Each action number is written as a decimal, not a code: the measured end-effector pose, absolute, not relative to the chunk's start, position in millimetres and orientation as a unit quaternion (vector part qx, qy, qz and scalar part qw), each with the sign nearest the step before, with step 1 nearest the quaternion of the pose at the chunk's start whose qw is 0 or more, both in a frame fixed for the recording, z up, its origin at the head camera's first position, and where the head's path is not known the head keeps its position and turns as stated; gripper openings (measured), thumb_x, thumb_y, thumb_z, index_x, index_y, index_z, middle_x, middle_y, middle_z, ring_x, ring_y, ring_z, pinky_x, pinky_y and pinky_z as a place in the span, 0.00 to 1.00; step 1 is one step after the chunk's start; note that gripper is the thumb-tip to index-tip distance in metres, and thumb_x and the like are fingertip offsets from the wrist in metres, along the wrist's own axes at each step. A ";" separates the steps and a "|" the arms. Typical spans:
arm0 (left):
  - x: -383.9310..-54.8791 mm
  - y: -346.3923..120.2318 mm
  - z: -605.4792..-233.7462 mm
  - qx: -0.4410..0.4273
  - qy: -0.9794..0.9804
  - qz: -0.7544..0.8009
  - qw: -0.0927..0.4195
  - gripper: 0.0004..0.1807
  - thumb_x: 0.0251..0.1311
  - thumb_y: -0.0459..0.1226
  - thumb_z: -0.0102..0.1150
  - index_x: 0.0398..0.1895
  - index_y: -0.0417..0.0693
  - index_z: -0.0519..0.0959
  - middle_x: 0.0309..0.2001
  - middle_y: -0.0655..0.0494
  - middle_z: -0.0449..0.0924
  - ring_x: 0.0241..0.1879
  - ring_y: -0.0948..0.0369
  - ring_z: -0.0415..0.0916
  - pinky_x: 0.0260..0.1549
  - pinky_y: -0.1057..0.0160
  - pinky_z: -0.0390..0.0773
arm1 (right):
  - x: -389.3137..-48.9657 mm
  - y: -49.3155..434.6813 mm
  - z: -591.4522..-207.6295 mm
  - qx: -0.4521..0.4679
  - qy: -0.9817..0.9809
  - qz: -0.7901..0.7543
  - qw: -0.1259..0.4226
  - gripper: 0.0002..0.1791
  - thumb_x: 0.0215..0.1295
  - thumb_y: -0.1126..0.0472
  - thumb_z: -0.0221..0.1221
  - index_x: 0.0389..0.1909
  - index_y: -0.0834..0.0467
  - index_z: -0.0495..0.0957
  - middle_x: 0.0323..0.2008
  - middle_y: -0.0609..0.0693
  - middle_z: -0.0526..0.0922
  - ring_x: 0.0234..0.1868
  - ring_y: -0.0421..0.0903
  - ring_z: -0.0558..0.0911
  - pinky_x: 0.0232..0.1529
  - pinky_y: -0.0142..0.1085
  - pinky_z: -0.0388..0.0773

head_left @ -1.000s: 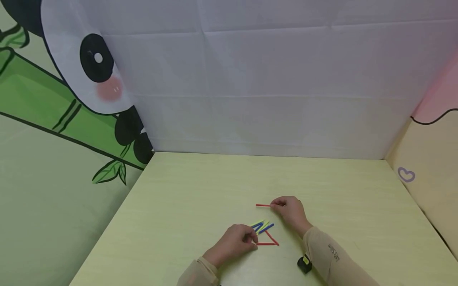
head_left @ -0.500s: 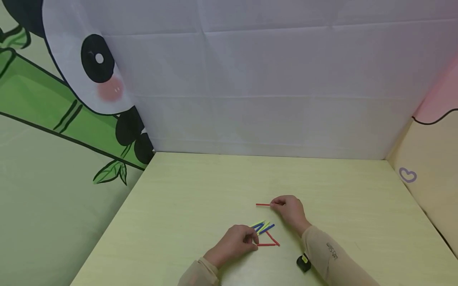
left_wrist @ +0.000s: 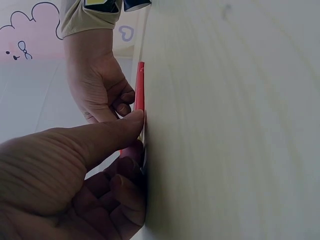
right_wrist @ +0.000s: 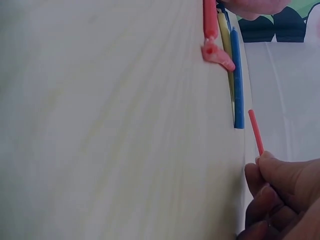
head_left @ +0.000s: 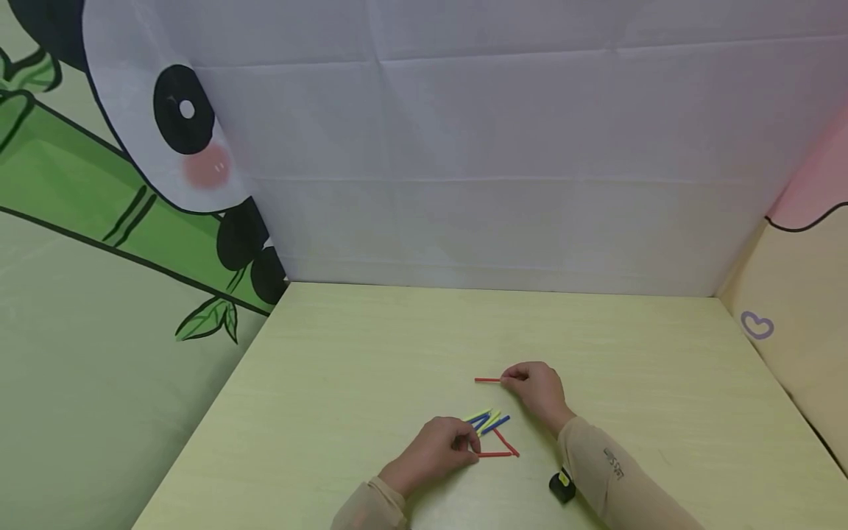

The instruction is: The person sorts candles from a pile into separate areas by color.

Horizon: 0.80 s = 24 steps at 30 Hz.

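Observation:
My left hand (head_left: 433, 447) rests low over the table, its thumb and finger pinching the left end of a red stick (head_left: 495, 455). A second red stick (head_left: 506, 442) slants up from that stick's right end. Farther back, my right hand (head_left: 539, 391) pinches the right end of another red stick (head_left: 487, 380), which points left. In the right wrist view this red stick (right_wrist: 256, 132) sticks out past the fingertips. Between the hands lies a small group of yellow sticks and blue sticks (head_left: 497, 425), partly hidden behind the left hand.
The pale wooden table (head_left: 358, 346) meets a white cloth backdrop (head_left: 464, 169) at its far edge. A small black block with a yellow patch (head_left: 562, 486) sits beside the right sleeve. Printed panels stand along the left and right sides.

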<state>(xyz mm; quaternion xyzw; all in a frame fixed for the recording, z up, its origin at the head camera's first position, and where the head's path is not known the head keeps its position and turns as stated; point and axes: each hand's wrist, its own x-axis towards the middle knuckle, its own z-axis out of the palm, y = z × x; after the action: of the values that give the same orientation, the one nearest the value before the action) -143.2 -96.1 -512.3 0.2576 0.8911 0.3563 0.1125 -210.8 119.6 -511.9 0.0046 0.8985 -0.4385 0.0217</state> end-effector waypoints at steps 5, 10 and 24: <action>-143.5 -96.2 -512.4 0.253 0.891 0.358 0.115 0.07 0.51 0.33 0.71 0.26 0.54 0.82 0.17 0.69 0.67 0.22 0.74 0.63 0.26 0.73 0.66 | -211.1 118.3 -511.8 0.002 0.904 -0.427 0.020 0.02 0.61 0.60 0.66 0.32 0.53 0.86 0.34 0.45 0.85 0.39 0.45 0.80 0.46 0.46 0.72; -142.6 -95.8 -511.6 0.250 0.891 0.360 0.116 0.07 0.51 0.33 0.71 0.26 0.54 0.82 0.17 0.68 0.67 0.21 0.73 0.63 0.26 0.73 0.66 | -212.6 116.6 -513.1 0.003 0.907 -0.420 0.019 0.02 0.61 0.59 0.66 0.31 0.53 0.86 0.33 0.45 0.86 0.38 0.44 0.79 0.45 0.46 0.73; -141.9 -95.9 -509.6 0.250 0.891 0.361 0.114 0.07 0.51 0.33 0.71 0.25 0.54 0.82 0.17 0.68 0.68 0.21 0.73 0.63 0.25 0.73 0.66 | -214.0 116.6 -513.6 0.008 0.909 -0.416 0.023 0.02 0.60 0.59 0.67 0.31 0.53 0.86 0.33 0.45 0.86 0.38 0.44 0.80 0.44 0.45 0.72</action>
<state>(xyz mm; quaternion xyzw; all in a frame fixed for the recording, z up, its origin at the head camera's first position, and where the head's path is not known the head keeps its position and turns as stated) -141.9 -95.9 -509.6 0.2501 0.8912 0.3609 0.1143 -214.0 116.6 -513.6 0.0078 0.9091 -0.4159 0.0228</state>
